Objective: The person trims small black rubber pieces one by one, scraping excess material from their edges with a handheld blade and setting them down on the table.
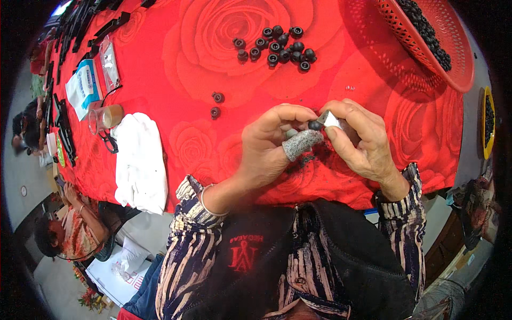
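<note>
My left hand [266, 146] pinches a small round black part [314, 125] between its fingertips and a thumb wrapped in speckled grey cloth [302, 144]. Closed around a small piece with a white face and a grey edge [331, 120], my right hand [365, 141] presses it against the black part; its exact kind does not show. Dark crumbs [307, 158] lie on the red cloth beneath my hands. Two similar black parts [216, 104] sit left of my hands, and a loose cluster of several more [282, 47] lies farther away.
A red perforated basket [463, 58] of black pieces stands at the far right, with a yellow tray [486, 120] beyond. On the left are a white cloth [140, 165], a cup [100, 119], dark glasses [110, 142] and a packet [84, 88]. Another person [80, 229] sits lower left.
</note>
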{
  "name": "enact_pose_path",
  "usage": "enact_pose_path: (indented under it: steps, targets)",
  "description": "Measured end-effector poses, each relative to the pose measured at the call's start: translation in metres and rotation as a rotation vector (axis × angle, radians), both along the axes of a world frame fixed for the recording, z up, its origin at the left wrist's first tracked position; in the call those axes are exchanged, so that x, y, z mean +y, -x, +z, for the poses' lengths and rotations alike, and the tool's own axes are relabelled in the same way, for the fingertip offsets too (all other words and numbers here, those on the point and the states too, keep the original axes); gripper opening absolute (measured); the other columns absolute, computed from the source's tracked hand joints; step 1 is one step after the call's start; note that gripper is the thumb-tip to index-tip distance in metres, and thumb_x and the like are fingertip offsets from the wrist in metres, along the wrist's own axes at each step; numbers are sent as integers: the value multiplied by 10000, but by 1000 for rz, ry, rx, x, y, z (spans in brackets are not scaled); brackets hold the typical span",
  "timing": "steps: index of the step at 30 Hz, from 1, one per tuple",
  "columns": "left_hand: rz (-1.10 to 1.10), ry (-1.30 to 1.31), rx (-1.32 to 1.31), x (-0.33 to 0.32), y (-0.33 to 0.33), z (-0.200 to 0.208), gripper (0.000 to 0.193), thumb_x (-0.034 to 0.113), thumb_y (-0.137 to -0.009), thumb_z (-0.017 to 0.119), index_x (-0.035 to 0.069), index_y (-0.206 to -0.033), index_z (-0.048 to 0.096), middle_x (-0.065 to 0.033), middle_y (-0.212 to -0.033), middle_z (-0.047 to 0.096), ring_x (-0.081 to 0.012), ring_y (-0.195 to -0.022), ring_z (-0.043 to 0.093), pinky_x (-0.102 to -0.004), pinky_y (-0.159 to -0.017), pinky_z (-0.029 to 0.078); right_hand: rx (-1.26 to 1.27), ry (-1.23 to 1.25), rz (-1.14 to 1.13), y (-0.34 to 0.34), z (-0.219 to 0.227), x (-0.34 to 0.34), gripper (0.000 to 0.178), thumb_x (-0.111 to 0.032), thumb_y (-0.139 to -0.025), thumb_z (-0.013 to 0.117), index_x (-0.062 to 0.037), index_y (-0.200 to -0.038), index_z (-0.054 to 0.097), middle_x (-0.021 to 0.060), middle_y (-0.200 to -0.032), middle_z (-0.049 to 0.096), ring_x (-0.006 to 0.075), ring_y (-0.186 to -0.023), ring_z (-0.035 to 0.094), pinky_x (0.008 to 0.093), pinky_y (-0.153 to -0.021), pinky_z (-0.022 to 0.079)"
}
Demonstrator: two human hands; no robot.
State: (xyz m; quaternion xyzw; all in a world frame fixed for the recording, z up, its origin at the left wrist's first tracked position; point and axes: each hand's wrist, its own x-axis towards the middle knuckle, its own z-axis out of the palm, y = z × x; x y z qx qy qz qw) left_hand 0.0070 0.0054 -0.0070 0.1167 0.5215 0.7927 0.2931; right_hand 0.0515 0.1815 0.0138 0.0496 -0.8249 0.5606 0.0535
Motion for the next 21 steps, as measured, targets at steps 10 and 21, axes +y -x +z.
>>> enact_pose_path:
  steps: [10, 21]
  targets:
    - [-111, -94, -225, 0, 6, -1, 252, 47, -855, 591, -17, -1086, 512, -100, -923, 618, -123, -775, 609, -222, -601, 507, -11, 7, -28, -1, -4, 3, 197, -24, -783, 584, 25, -973, 564, 116, -783, 569, 199, -682, 584, 283, -590, 446]
    - [-182, -202, -454, -2, 9, -7, 222, 107, -875, 571, -8, -1061, 541, -101, -897, 626, -131, -752, 621, -241, -582, 519, 130, 71, 21, 0, -1, 2, 340, 29, -702, 629, 1, -1039, 593, 79, -728, 560, 152, -609, 562, 251, -528, 428]
